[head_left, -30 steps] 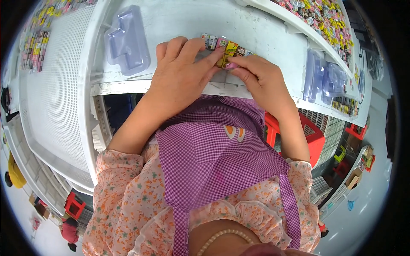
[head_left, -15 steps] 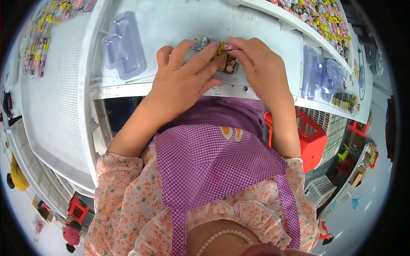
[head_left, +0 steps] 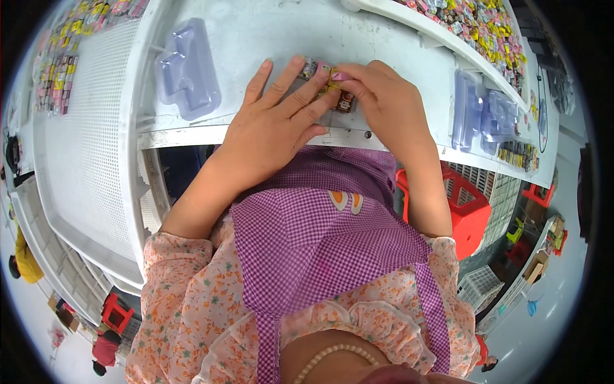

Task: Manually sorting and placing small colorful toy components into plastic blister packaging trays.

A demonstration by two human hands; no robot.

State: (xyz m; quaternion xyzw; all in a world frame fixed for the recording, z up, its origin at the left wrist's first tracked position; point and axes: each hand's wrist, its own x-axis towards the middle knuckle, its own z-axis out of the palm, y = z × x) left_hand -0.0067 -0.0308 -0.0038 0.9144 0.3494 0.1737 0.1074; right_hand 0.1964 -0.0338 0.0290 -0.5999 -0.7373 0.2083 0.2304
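Note:
A small cluster of little printed packs lies on the white table (head_left: 268, 25) near its front edge. Across it rests my left hand (head_left: 272, 115), fingers stretched and spread, fingertips on the packs. At the cluster's right side, the thumb and forefinger of my right hand (head_left: 391, 99) close on a small pink-and-yellow pack (head_left: 336, 76). A brown pack (head_left: 344, 102) shows between the hands, nearer the table edge. Beyond my left fingertips a greyish-white pack (head_left: 309, 68) is partly visible. The fingers cover the rest of the cluster.
A clear moulded plastic tray (head_left: 188, 70) lies on the left, with more clear trays (head_left: 483, 115) on the right. White bins with many small packs (head_left: 476, 38) flank the table. A perforated white tray (head_left: 83, 147) stands left. Below is a red stool (head_left: 467, 217).
My left fingers have spread and straightened over the packs. The greyish-white pack has shifted right, closer to the others. My right hand keeps its pinch at nearly the same spot.

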